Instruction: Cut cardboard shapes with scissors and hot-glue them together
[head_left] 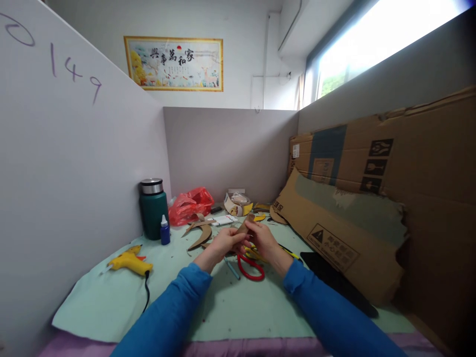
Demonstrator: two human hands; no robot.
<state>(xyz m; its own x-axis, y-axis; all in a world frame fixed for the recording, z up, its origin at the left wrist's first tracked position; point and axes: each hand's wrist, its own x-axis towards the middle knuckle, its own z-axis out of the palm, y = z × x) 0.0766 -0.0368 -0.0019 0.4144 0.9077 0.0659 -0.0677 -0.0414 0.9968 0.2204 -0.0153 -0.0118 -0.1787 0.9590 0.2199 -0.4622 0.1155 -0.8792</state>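
Note:
My left hand [227,244] and my right hand [263,239] meet over the middle of the table, both closed on one small brown cardboard piece [245,225]. It tilts upward between my fingers, and the fingers cover its lower part. Just below my hands lie red-handled scissors [251,277]; their blades are out of sight. A light blue pen [232,268] rests beside the scissors, partly under my left hand. Behind my left hand is a curved cardboard offcut [203,237] among other scraps.
A yellow glue gun [130,261], a green bottle [153,210] and a small blue bottle [165,232] stand or lie at left. A red plastic bag [191,204] sits at the back. Large cardboard sheets [342,228] lean along the right wall, near a black flat piece [338,282].

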